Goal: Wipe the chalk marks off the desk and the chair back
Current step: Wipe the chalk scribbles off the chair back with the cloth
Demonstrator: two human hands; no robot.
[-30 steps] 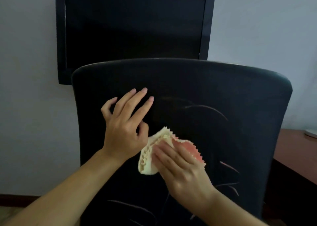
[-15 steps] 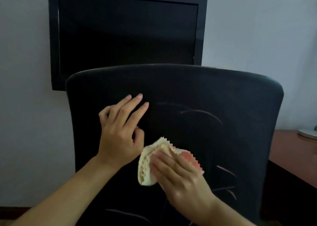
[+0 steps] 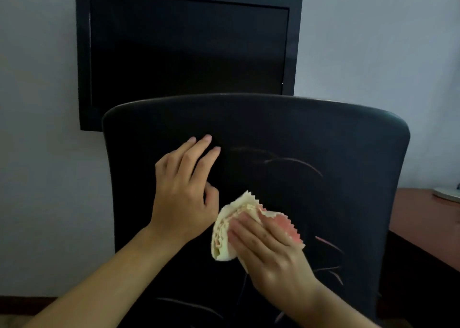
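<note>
A black chair back [image 3: 348,153] fills the middle of the head view. Faint chalk marks [image 3: 293,162] curve across its upper middle, and more streaks [image 3: 328,246] show at the lower right and along the bottom. My left hand [image 3: 183,190] rests flat on the chair back with straight fingers. My right hand [image 3: 271,255] presses a folded cream and pink cloth [image 3: 225,233] with a zigzag edge against the chair, just right of the left hand. Most of the cloth lies under my fingers.
A dark framed screen [image 3: 186,48] hangs on the pale wall behind the chair. A reddish-brown desk [image 3: 423,218] stands at the right, with a pale round object [image 3: 448,193] at its far edge. The floor shows at the lower left.
My view has tilted up slightly, so the chair sits lower in frame. My right hand and the cloth stay in much the same spot beside the left hand.
</note>
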